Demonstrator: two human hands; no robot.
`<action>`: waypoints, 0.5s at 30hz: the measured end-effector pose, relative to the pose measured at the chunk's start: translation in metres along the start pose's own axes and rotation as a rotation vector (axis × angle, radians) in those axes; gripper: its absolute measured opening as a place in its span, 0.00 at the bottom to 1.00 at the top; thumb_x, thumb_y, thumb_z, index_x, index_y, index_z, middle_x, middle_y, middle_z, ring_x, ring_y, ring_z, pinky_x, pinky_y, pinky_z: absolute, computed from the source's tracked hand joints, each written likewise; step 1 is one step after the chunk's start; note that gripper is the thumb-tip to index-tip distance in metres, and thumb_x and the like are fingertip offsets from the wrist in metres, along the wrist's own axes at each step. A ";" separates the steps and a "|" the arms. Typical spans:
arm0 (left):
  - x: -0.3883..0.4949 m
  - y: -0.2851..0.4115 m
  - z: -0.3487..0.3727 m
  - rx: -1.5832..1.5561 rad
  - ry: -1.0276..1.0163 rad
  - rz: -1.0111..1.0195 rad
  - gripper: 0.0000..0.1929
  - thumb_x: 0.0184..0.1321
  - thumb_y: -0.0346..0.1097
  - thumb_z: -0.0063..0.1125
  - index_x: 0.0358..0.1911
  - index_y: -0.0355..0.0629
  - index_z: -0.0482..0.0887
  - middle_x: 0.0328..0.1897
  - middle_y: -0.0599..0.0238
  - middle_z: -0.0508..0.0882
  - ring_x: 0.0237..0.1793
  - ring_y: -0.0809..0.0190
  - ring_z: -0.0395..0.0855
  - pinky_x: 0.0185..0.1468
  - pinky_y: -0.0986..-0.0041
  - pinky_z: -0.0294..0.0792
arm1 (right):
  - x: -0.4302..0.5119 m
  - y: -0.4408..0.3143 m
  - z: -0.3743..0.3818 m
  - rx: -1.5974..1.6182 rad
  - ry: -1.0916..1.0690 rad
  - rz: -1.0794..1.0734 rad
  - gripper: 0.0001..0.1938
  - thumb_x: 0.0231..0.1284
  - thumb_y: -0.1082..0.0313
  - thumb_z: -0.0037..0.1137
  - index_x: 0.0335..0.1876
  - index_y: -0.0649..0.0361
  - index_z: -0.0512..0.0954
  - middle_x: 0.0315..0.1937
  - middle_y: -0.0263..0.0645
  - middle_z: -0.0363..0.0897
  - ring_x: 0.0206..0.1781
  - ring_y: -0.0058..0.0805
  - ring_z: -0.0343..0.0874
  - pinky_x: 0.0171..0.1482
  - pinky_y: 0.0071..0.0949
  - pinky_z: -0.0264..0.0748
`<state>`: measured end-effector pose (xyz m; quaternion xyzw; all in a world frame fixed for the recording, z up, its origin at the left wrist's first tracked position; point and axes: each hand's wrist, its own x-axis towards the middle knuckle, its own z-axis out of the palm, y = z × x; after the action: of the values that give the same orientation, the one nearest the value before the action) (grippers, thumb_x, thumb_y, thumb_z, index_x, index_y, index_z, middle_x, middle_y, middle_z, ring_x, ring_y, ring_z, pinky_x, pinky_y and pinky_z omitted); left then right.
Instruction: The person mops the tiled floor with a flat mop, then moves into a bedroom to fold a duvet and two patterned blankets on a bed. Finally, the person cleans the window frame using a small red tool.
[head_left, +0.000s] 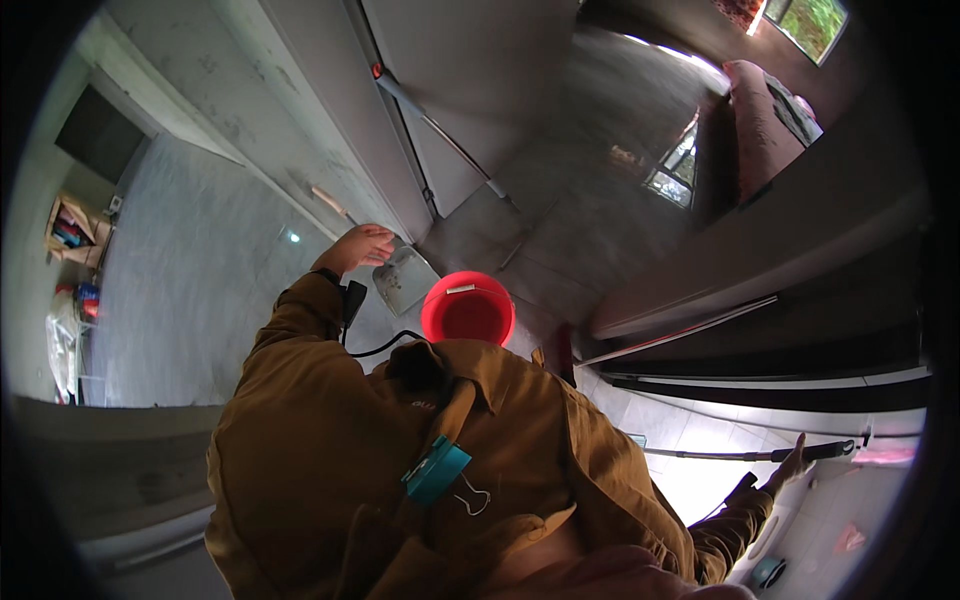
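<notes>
My left hand (364, 247) is raised at the left with its fingers loosely curled. Behind it in the picture a dustpan (409, 281) rests on the floor, its wooden-looking handle (330, 201) up by the wall; I cannot tell whether the hand touches it. At the far right my right hand (789, 466) grips the black end of a long metal mop-like pole (712, 454). My body partly hides the pole's other end. Directly before me stands a red plastic bucket (469, 307) with a wire handle.
A second pole (442, 135) leans by the door (480, 82) ahead. Another thin pole (682, 330) lies along the dark wall at the right. A pink-covered bed or sofa (757, 127) stands in the room beyond. A wooden shelf box (79, 229) is at the far left.
</notes>
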<state>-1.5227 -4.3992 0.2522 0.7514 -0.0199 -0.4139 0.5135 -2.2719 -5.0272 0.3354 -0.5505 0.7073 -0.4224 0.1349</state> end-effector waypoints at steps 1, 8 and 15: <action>-0.009 -0.004 0.003 -0.013 0.011 -0.021 0.21 0.59 0.48 0.60 0.51 0.44 0.75 0.44 0.60 0.81 0.42 0.61 0.80 0.49 0.65 0.74 | 0.004 0.002 0.006 -0.042 -0.023 0.005 0.33 0.50 0.52 0.68 0.57 0.65 0.70 0.48 0.43 0.77 0.48 0.33 0.76 0.54 0.28 0.70; -0.053 -0.012 0.018 -0.043 0.108 -0.011 0.21 0.58 0.49 0.59 0.51 0.45 0.75 0.44 0.60 0.81 0.42 0.60 0.79 0.49 0.64 0.73 | 0.004 0.013 0.036 0.272 -0.116 -0.139 0.35 0.53 0.54 0.66 0.63 0.62 0.64 0.52 0.43 0.75 0.54 0.35 0.74 0.59 0.36 0.68; -0.081 -0.020 0.033 -0.010 0.158 -0.042 0.22 0.60 0.50 0.57 0.52 0.45 0.74 0.44 0.62 0.80 0.43 0.61 0.79 0.49 0.65 0.72 | -0.019 0.029 0.035 0.463 -0.191 -0.132 0.42 0.51 0.57 0.68 0.69 0.57 0.56 0.56 0.46 0.70 0.59 0.33 0.70 0.60 0.31 0.68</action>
<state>-1.6049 -4.3774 0.2809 0.7794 0.0386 -0.3642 0.5084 -2.2615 -5.0251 0.2881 -0.5872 0.5384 -0.5270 0.2958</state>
